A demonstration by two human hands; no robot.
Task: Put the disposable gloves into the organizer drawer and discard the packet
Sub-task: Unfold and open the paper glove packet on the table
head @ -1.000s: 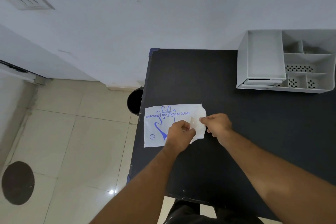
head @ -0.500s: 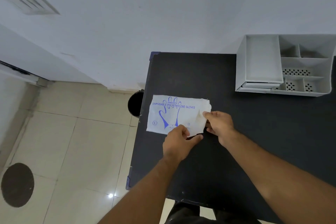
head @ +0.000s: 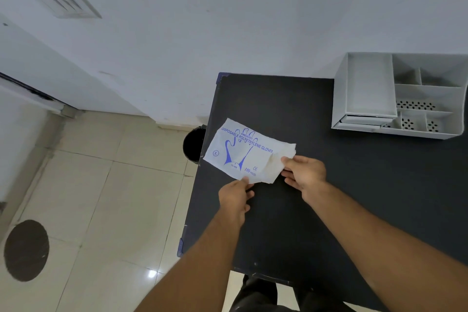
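We see the packet, white with blue print reading "DISPOSABLE POLYETHYLENE GLOVES", held tilted over the left part of the black tabletop. Our right hand pinches its crumpled right end between thumb and fingers. Our left hand grips its lower edge with the fingertips. We cannot tell whether the packet's far corner touches the tabletop. The white organizer stands well apart at the far right of the tabletop, against the wall, its drawer at the lower left front. A black bin sits on the tiled floor just beside the tabletop's left edge, near the packet.
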